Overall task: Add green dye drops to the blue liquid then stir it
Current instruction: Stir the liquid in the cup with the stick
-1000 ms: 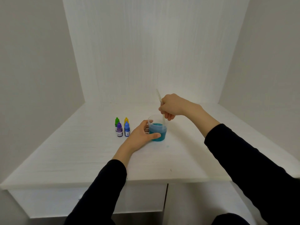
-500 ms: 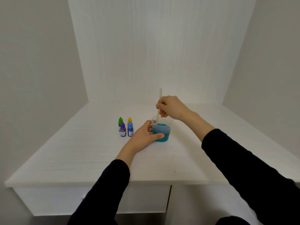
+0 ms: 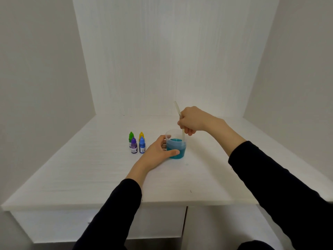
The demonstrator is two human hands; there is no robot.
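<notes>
A clear plastic cup [image 3: 177, 147] half full of blue-green liquid stands on the white table [image 3: 90, 170]. My left hand [image 3: 158, 152] grips the cup from its left side, thumb across the front. Above the cup, my right hand [image 3: 191, 120] holds a pale stirring stick [image 3: 182, 134] whose lower end dips into the liquid at the cup's right side; its upper end sticks out above my fist, tilted left. The green dye bottle [image 3: 131, 138] stands capped to the left of the cup.
Three more small dye bottles stand with the green one: yellow [image 3: 141, 135], purple [image 3: 133, 145] and blue [image 3: 142, 145]. White walls close the table on the left, back and right. The table's front edge runs below my forearms.
The stick's lower end has swung inside the cup, from the left side half a second ago to the right side now, and its top tilts left. My left hand stays on the cup.
</notes>
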